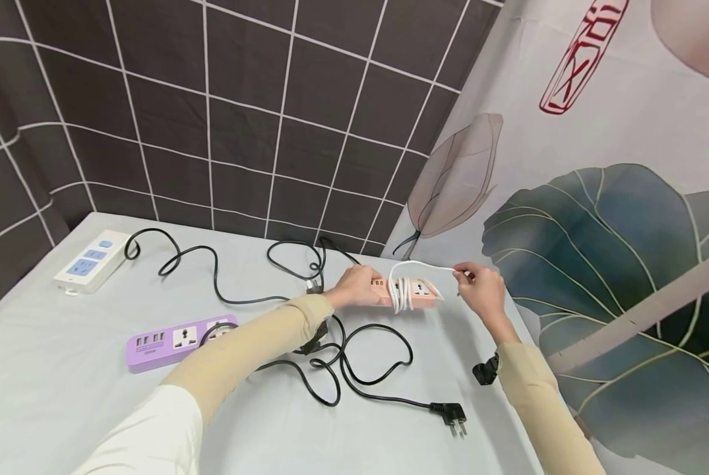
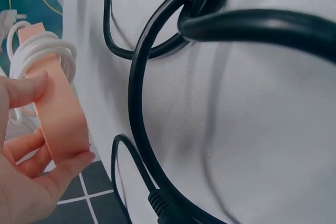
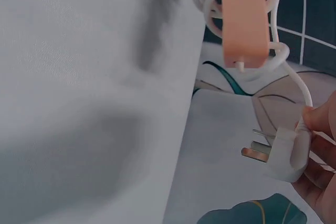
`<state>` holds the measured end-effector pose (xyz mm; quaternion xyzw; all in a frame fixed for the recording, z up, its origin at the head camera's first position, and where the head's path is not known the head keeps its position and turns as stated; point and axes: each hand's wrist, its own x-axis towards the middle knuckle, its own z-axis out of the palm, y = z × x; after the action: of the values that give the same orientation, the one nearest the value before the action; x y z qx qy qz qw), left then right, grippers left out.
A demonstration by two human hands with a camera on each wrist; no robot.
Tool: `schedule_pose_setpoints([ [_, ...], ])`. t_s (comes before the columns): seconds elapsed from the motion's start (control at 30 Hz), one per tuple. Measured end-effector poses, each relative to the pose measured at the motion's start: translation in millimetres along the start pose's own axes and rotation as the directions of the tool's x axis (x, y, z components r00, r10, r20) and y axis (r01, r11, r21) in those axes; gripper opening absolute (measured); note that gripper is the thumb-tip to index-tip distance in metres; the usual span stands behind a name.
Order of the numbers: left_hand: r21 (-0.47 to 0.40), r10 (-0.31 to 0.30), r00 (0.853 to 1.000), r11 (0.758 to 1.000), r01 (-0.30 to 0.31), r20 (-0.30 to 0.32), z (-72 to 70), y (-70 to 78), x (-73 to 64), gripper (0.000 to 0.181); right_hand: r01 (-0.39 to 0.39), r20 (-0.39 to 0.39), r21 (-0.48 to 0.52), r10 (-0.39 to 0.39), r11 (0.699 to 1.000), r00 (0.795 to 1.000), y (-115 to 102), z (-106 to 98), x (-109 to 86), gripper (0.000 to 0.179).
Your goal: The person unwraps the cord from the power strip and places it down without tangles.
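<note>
My left hand [image 1: 354, 286] grips one end of a peach power strip [image 1: 423, 301], thumb on one face and fingers under the other, as the left wrist view shows. Several turns of its white cord [image 1: 403, 295] are wound round the strip's middle. From there the cord arcs over to my right hand [image 1: 481, 290], which pinches it at the white three-pin plug [image 3: 287, 155]. In the right wrist view the plug's prongs point away from the fingers, below the end of the strip. The strip is held up over the back right of the table.
A purple power strip [image 1: 152, 348] lies at the front left, partly behind the left sleeve. Farther back is a white strip with blue sockets [image 1: 87, 264]. Black cords [image 1: 384, 398] loop across the table [image 1: 342, 439], ending in a black plug [image 1: 449, 413] at the front right.
</note>
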<state>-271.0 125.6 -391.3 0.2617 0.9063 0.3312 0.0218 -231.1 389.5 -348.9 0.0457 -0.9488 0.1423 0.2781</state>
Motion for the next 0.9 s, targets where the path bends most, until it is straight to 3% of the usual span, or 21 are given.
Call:
schedule_pose_setpoints([
  [0.27,-0.031,-0.025,1.000,0.999,0.025,-0.018,1.5,-2.2,-1.1,0.042,0.013,-0.065,0.025,-0.012,1.000,0.998,3,-16,-17.1,0.010],
  [0.6,-0.010,-0.055,0.996,0.998,0.055,-0.075,0.6,-4.4,-0.5,0.036,0.028,-0.056,0.053,-0.025,0.998,0.998,7,-41,-46.1,0.008],
  [0.9,-0.068,-0.109,0.988,0.992,0.102,-0.107,-2.7,-6.2,-1.4,0.034,0.152,-0.028,0.016,-0.151,0.988,0.988,20,-53,-74.6,0.009],
])
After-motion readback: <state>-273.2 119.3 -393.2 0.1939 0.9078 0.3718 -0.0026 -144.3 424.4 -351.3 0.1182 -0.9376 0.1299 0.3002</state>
